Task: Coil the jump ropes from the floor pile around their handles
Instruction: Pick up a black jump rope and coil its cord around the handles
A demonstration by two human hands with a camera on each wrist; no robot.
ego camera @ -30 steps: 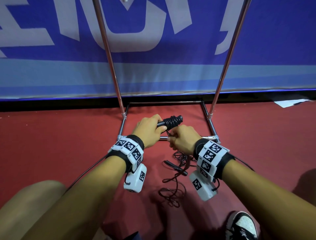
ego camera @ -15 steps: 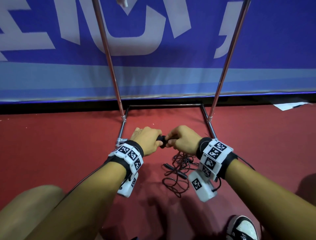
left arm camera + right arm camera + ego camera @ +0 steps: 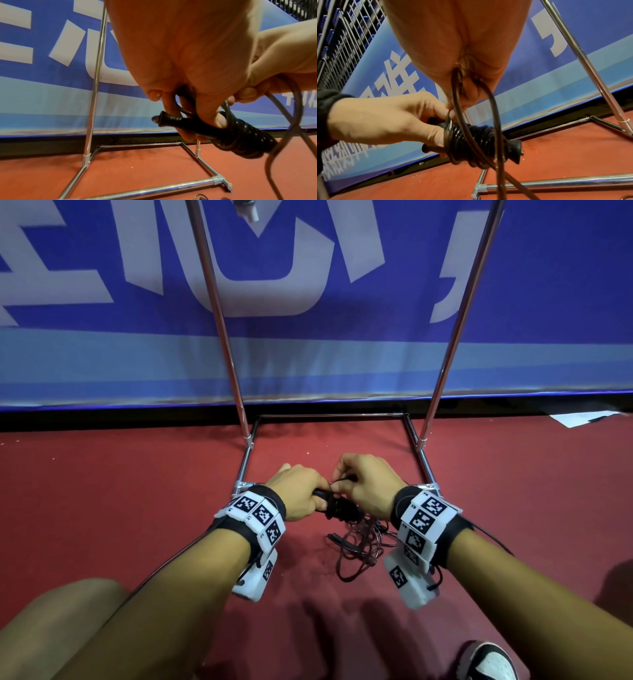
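Observation:
My left hand [image 3: 301, 491] grips a black jump-rope handle [image 3: 181, 124] held roughly level, with several turns of dark rope [image 3: 467, 143] wound round its far part. Just to the right, my right hand [image 3: 363, 484] pinches a loop of the loose rope [image 3: 489, 102] above the handle. From the coil the rope hangs down to a tangled pile [image 3: 359, 542] on the red floor under my wrists. A second black handle [image 3: 337, 538] lies in that pile.
A chrome tube rack [image 3: 424, 463] stands on the red floor right behind my hands, its base bar [image 3: 556, 182] close below them. A blue banner wall [image 3: 308, 337] closes the back. My knee [image 3: 51, 628] is at lower left, my shoe [image 3: 489, 662] at lower right.
Both hands dropped lower and nearer to me. The handle, which pointed up to the right a second ago, now lies under my knuckles with the right hand bringing a rope loop over it.

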